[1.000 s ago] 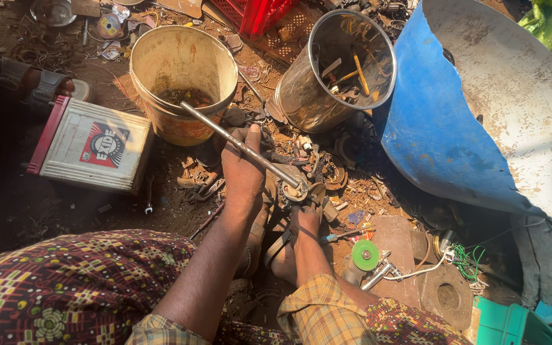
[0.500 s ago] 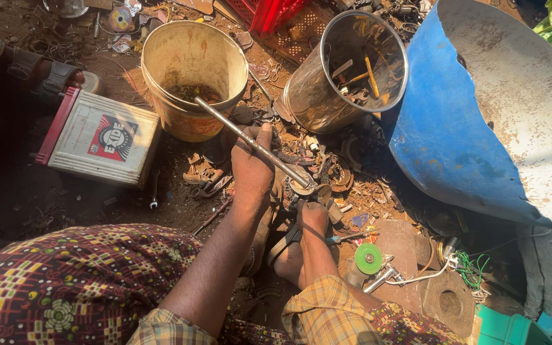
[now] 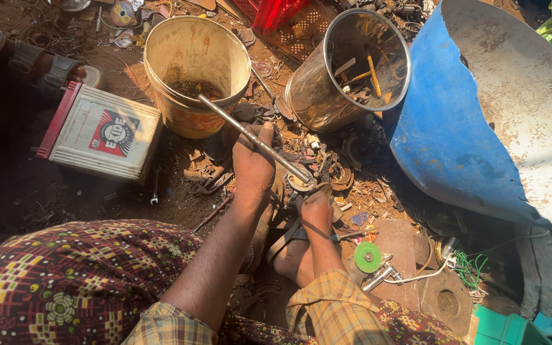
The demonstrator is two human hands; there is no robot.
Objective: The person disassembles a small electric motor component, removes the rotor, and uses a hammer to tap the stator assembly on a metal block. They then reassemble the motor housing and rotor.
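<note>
— Steel rod (image 3: 250, 135) is what I have in my left hand (image 3: 252, 167); the fingers are clenched round its lower half. Its long axis runs from the round metal part (image 3: 301, 184) up and away toward the yellow bucket (image 3: 194, 70), the far end crossing the bucket's near rim.

— And your right hand?

— My right hand (image 3: 317, 211) sits just beside that round part, on the side away from the bucket, fingers pressed down on it. It's the nearer hand to the part; the left works the rod.

— Anything crowding it?

— Scrap all round on the ground. The steel can (image 3: 327, 96) stands right of the bucket, the blue drum (image 3: 442, 140) beyond that, the white battery box (image 3: 100, 134) left of the bucket.
</note>
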